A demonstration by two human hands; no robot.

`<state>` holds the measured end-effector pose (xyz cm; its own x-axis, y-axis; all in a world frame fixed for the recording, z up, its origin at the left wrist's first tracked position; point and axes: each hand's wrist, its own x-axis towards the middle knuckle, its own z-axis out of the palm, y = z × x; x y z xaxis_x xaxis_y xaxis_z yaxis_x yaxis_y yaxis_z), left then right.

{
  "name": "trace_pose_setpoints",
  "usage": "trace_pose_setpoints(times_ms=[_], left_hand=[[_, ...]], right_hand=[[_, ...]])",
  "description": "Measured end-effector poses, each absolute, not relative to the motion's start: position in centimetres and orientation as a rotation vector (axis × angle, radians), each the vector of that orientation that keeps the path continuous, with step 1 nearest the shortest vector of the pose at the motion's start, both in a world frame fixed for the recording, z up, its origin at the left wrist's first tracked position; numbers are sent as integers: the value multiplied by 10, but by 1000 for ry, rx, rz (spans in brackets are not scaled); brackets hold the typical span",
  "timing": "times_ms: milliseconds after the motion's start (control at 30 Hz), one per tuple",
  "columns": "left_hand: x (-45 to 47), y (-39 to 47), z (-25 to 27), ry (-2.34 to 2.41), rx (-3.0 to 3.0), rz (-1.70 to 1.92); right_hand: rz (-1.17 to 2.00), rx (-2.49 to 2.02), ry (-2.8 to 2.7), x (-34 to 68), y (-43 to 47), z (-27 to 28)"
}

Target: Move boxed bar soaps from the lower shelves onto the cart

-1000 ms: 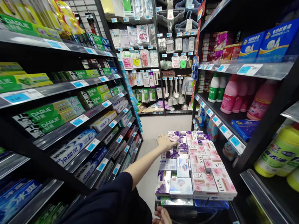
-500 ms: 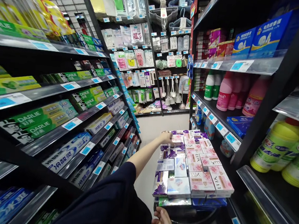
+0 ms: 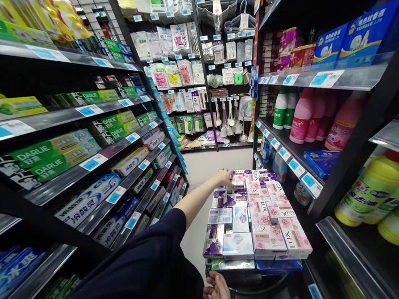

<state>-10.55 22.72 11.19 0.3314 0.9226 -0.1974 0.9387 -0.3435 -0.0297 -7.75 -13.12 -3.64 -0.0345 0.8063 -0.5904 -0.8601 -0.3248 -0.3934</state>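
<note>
My left hand point(image 3: 224, 177) reaches to the far left corner of a wide stack of boxed soap. Its fingers are bent over a small pink and white soap box point(image 3: 238, 180) there, thumb side partly hidden. The stack holds pink LUX boxes point(image 3: 269, 240), white and blue boxes point(image 3: 238, 246) and purple boxes point(image 3: 214, 239). Low in front, my right hand point(image 3: 218, 296) hangs by the near side of the stack, fingers loosely curled and slightly apart, with nothing visible in them. Beneath the boxes is a dark holder with a curved black rim point(image 3: 263, 293).
Shelves of toothpaste boxes point(image 3: 52, 156) line the left. On the right shelves stand pink bottles point(image 3: 302, 116), yellow-green bottles point(image 3: 369, 194) and blue boxes point(image 3: 367, 34). Dippers and brushes point(image 3: 228, 119) hang at the aisle's end, above pale floor point(image 3: 205, 162).
My left hand stays at the far left corner, its wrist a little more arched over the soap box. My right hand is nearly still. The view has shifted slightly.
</note>
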Motion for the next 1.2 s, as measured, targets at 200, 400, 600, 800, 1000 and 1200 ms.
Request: trace_pose_setpoints(times_ms=[200, 400, 600, 800, 1000, 1200], left_hand=[[-127, 233, 119, 1777, 2500, -299], [-120, 226, 118, 1740, 2553, -272], [-106, 225, 111, 1707, 2587, -264], [-106, 226, 108, 1722, 2580, -262], [-102, 224, 110, 1719, 2572, -262], [-100, 221, 111, 1724, 2553, -251]], right_hand=[[1664, -899, 84, -79, -131, -36], [1690, -901, 65, -82, -130, -37], [1672, -913, 67, -79, -131, -35], [1656, -911, 66, -78, -131, -35], [1707, -884, 75, -79, -130, -43], [1703, -887, 53, -79, -129, -49]])
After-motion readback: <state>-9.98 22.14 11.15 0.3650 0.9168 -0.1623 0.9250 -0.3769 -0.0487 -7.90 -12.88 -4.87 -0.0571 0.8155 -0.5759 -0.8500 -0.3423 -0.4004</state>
